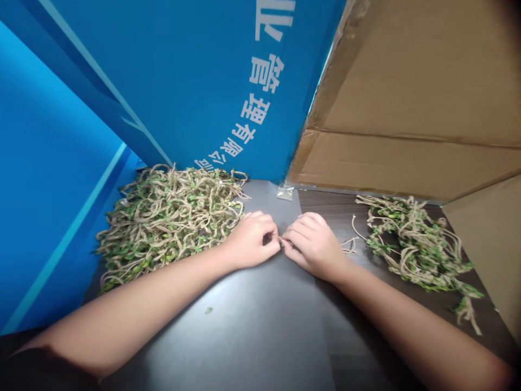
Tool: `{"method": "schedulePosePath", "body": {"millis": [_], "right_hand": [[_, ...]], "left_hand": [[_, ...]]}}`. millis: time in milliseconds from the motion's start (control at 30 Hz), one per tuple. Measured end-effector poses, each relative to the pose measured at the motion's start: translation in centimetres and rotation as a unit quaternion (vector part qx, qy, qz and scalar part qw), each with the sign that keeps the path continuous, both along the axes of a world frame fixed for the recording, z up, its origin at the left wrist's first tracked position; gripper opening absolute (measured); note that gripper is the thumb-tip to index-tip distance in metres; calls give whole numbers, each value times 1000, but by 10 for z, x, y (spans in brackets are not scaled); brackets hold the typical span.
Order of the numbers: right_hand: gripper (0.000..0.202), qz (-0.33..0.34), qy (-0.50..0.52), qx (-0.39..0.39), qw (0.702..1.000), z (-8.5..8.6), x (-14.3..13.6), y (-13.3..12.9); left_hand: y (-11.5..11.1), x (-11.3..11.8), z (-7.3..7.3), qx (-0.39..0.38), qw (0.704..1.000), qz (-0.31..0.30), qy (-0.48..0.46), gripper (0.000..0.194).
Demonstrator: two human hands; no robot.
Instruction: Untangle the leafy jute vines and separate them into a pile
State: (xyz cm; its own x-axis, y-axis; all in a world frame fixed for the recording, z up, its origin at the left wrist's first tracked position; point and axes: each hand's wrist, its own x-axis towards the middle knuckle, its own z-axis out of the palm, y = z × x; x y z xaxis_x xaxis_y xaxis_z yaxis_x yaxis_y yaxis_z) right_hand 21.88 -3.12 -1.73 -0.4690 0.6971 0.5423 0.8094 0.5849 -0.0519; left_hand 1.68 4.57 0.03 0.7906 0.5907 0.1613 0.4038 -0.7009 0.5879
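Observation:
My left hand (256, 240) and my right hand (312, 243) meet over the grey mat, thumbs and fingertips pinched together. Between the fingertips shows a tiny tan bit of twine (281, 241); most of it is hidden by the fingers. Loose twine ends (350, 245) stick out to the right from behind my right hand. Left of my left hand lies a big heap of twine garlands with green leaves (175, 217). A smaller pile of the same leafy twine (415, 244) lies to the right of my right hand.
A grey mat (244, 336) covers part of the dark wood-grain table (358, 347). A small clear packet (285, 192) lies at the back, and a loose green leaf (209, 310) in front. Blue printed panels (183, 70) and cardboard (407, 92) wall the table in.

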Motion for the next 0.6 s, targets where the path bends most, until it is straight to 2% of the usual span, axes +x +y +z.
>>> {"method": "schedulePosePath", "body": {"millis": [200,467,600], "right_hand": [[10,0,26,-6,1000,-2,1,0],[7,-11,113,-38,993,-3,4,1],[3,0,102,-41,994,-3,6,1]], "left_hand": [[0,1,0,-5,1000,10,-1,12],[1,1,1,-28,999,14,-17,14],[2,1,-1,-37,999,15,-28,15]]}}
